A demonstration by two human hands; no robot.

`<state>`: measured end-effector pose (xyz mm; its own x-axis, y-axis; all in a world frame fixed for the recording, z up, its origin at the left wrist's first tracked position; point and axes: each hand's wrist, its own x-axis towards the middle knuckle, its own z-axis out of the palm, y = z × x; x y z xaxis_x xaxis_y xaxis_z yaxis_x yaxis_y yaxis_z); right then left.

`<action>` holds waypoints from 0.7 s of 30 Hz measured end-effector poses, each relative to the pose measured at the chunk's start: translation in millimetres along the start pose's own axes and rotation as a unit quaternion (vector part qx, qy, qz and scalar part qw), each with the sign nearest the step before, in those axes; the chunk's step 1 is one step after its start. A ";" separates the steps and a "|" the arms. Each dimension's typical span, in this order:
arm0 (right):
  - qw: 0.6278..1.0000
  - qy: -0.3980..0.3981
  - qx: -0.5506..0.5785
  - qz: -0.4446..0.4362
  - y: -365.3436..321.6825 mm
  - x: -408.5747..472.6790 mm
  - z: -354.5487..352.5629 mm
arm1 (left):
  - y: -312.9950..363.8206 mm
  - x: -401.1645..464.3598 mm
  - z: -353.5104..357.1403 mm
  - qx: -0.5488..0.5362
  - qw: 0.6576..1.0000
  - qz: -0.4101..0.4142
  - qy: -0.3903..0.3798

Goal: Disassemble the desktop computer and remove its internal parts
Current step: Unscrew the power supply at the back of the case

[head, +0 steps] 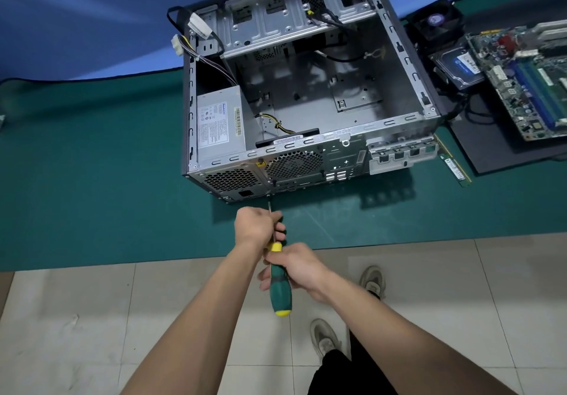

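My right hand point(302, 269) wraps the green and yellow handle of the screwdriver point(279, 284), and my left hand point(256, 226) is curled round the thin metal shaft just ahead of it, so both are clamped on the one tool, nearly touching. The tip meets a screw point(269, 196) low on the back panel of the computer case point(306, 88), beside the honeycomb vent of the power supply point(218, 126).

I judge this to be one of the screws that hold the power supply in. To do it well I should keep the shaft dead in line with the screw, push in firmly with the right while turning, and let the left only steady the shaft so the tip does not slip and chew the head. The case lies on its side on the green mat point(92, 164), open face up, so it may slide away under the push.

Inside, the power supply sits in the near left corner with its cables point(277, 123) loose, and a small fan point(288, 138) sits against the back wall. To the right, already out, lie the motherboard point(527, 78), a hard drive point(460, 66), a cooler fan point(437, 20) and a memory stick point(455, 167).
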<state>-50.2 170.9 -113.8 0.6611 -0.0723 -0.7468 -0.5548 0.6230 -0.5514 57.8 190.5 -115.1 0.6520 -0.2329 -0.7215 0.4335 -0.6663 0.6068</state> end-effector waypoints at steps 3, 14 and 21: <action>0.999 0.025 -0.030 -0.012 4.8 3.9 4.7 | 2.4 1.7 1.8 0.024 1.000 -0.003 0.000; 0.986 0.136 -0.093 -0.033 3.9 10.5 10.8 | 12.8 13.6 7.9 -0.023 0.995 0.028 0.096; 0.921 0.239 -0.304 -0.050 2.7 10.0 6.5 | 16.9 21.2 15.3 -0.099 0.986 0.000 0.137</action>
<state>-41.7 176.8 -120.3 0.5074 -0.5300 -0.6794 -0.7791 0.0547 -0.6245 69.4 163.5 -125.2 0.7840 -0.0155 -0.6205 0.5282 -0.5084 0.6801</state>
